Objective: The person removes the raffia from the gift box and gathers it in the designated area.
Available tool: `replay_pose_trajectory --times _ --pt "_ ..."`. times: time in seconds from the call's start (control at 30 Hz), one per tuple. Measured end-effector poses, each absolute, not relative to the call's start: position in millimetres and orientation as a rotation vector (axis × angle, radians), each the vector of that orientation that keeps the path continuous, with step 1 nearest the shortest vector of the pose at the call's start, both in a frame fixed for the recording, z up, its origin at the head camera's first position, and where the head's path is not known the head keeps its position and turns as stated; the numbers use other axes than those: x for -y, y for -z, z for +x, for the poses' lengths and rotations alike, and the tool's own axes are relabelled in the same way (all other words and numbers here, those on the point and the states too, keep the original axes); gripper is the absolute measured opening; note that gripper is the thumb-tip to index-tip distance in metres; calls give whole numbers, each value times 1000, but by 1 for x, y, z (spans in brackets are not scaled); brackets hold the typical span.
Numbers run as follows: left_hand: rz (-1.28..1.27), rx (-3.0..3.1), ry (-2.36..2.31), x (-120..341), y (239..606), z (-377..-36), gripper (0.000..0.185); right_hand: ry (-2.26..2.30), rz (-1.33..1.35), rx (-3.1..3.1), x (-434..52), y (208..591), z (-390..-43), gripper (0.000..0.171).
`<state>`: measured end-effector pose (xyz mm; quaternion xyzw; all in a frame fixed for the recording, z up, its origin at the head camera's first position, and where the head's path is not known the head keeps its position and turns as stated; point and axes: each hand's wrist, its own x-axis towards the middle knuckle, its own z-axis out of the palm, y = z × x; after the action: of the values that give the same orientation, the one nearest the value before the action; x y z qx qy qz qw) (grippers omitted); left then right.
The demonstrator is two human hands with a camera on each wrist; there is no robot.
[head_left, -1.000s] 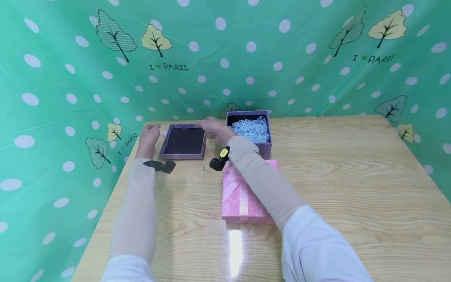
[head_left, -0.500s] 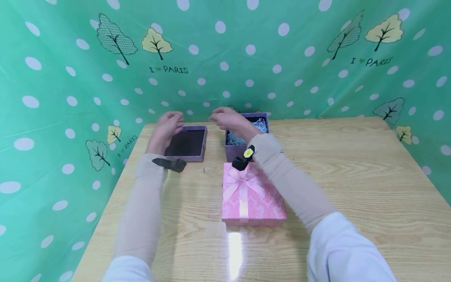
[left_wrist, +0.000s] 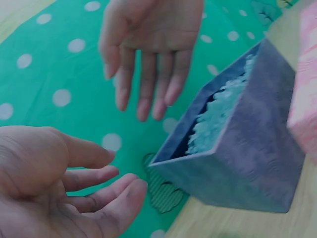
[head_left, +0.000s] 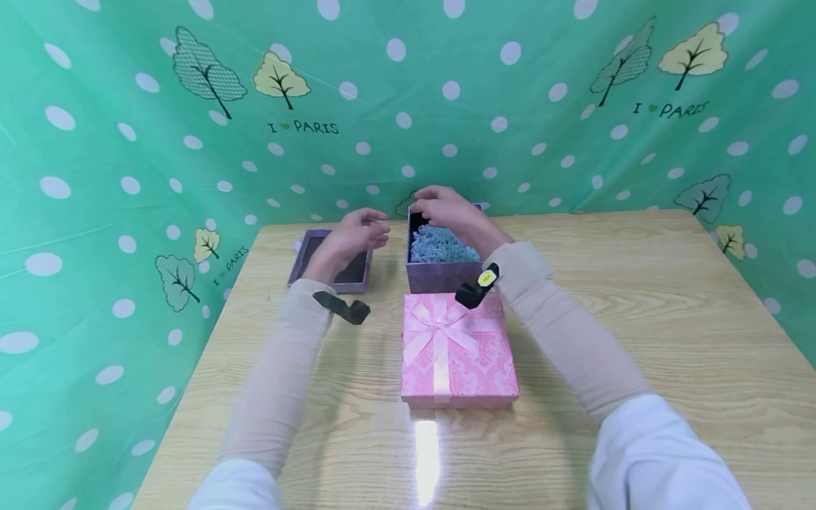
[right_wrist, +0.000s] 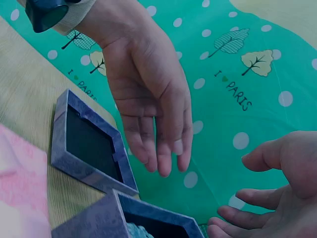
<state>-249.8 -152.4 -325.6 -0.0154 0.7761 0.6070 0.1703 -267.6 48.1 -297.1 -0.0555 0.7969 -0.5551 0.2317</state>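
A purple-grey box stands at the back of the table, filled with light blue shredded paper. Over its far left part my right hand hovers, fingers relaxed and holding nothing. My left hand is in the air left of the box, overlapping the dark-lined box lid in the head view. In the left wrist view the left hand has loosely bent, separate fingers with nothing between them. The right wrist view shows the lid lying with its dark inside up.
In front of the purple box sits a pink patterned gift box with a ribbon bow. Behind the wooden table hangs a green dotted cloth, close to the table's far edge.
Both hands have left the lid and moved right. The right hand has come over the purple box; the left has swung across the lid toward that box. The lid and both boxes stay put.
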Motion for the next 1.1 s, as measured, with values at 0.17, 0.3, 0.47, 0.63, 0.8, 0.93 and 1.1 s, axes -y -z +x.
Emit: replay_pose_trajectory --times 0.17,0.3,0.47,0.63,0.8,0.93,1.1 --pt "-13 -2205 -1681 136 334 -252 37 1521 -136 -2215 -59 299 -270 48" --pt "-5 -2233 -1611 126 338 -253 41 1496 -113 -2246 -66 302 -272 48" --pt "-51 -2228 -1598 120 343 -255 47 1369 -103 -2324 -75 309 -275 51" --pt "-78 -2228 -1571 118 347 -257 53 1273 -121 -2371 -81 322 -279 55" --pt "-76 -2194 -1560 120 350 -259 57 1192 -176 -2391 -82 334 -285 58" --pt "-72 -2153 -1576 123 352 -260 58 1115 -227 -2400 -81 339 -288 60" --pt "-78 -2105 -1590 126 352 -261 59 972 -251 -2358 -80 344 -289 72"
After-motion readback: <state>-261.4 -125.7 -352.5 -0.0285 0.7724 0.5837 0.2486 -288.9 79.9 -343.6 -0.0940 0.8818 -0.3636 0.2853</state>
